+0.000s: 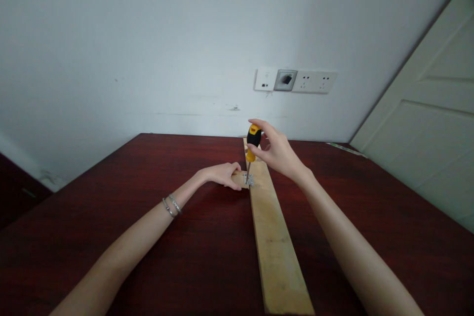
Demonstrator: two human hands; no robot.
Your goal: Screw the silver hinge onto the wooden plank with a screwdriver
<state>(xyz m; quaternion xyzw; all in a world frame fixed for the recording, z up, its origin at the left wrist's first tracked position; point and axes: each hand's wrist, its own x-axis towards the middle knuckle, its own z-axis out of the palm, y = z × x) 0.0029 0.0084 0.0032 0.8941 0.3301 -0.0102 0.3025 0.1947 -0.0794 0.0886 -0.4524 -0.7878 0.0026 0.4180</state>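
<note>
My right hand (276, 150) grips the black and yellow handle of a screwdriver (254, 137), held nearly upright. Its shaft points down at a small metal hinge (251, 179), which spans the joint between a short wooden block (239, 179) and a long wooden board (274, 237). Fingers and thumb of my left hand (223, 176) pinch the block from its left end, against the board's left edge. Whether the tip sits in a screw is too small to tell.
The dark red tabletop (177, 256) meets a white wall (185, 49) at the back. Sockets (311, 82) are set in that wall. A pale panelled door (437, 108) stands at the right, near a thin printed strip (346, 149) on the table's far right edge.
</note>
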